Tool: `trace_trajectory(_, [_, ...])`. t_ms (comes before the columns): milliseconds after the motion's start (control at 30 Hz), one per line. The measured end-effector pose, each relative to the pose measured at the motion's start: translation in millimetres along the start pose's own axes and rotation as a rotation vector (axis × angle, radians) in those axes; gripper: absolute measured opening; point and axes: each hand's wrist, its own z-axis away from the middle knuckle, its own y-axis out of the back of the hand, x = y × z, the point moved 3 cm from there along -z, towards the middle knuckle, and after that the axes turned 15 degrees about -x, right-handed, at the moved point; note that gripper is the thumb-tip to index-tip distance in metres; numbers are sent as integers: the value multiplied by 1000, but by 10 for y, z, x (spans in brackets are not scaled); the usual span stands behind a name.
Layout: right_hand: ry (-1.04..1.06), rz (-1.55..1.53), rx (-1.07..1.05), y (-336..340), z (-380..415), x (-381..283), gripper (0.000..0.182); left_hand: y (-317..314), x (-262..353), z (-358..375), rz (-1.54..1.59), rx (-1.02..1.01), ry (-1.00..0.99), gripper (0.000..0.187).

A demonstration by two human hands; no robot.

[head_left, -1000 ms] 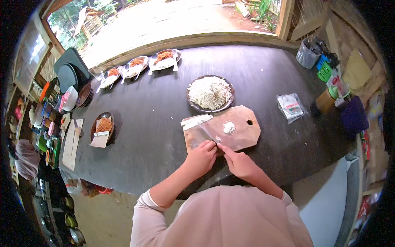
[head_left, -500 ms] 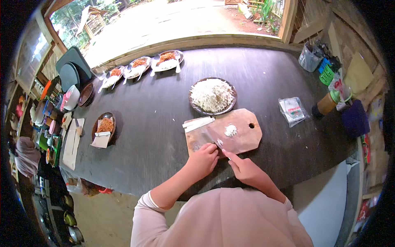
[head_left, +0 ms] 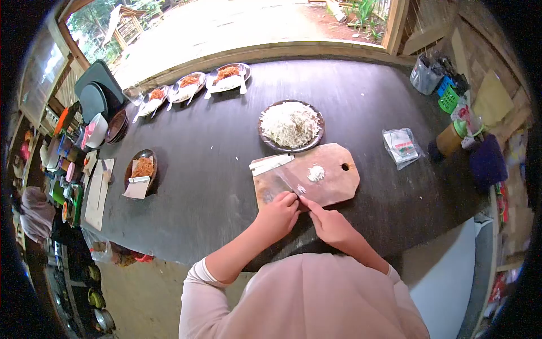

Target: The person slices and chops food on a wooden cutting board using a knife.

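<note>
A wooden cutting board lies in front of me, with a hole at its right end. My right hand is closed round a knife, its index finger stretched along the top; the blade points to the upper left. Beside the blade, my left hand is curled at the board's near edge, and what its fingers pinch is hidden. Pale strips rest along the board's far left corner. Right of the blade are a heap of fine white bits and a few loose pieces.
Behind the board stands a dark plate heaped with white shreds. Filled plates with cutlery line the far left. A brown bowl of orange shreds sits left; a plastic-wrapped packet and a jar are right.
My right hand has shifted slightly, bringing its index finger closer to the left hand along the knife. The whole view has tilted a little; the left hand remains at the board's near edge.
</note>
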Motion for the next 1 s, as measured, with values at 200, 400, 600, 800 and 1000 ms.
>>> trace_trajectory(200, [17, -66, -62, 83, 114, -39, 44, 35, -11, 11, -16, 13, 13, 24])
trace_trajectory(400, [25, -27, 9, 30, -13, 10, 43, -19, -1, 14, 22, 37, 0, 24])
trace_trajectory(600, [68, -79, -2, 72, 98, -42, 42, 18, -5, 19, 29, -8, 22, 24])
trace_trajectory(800, [43, -32, 15, 52, 50, -71, 42, 18, -6, 17, 19, -6, 1, 23])
trace_trajectory(1000, [51, -54, -2, 13, 74, 13, 42, 21, 3, 16, 49, -13, 23, 24])
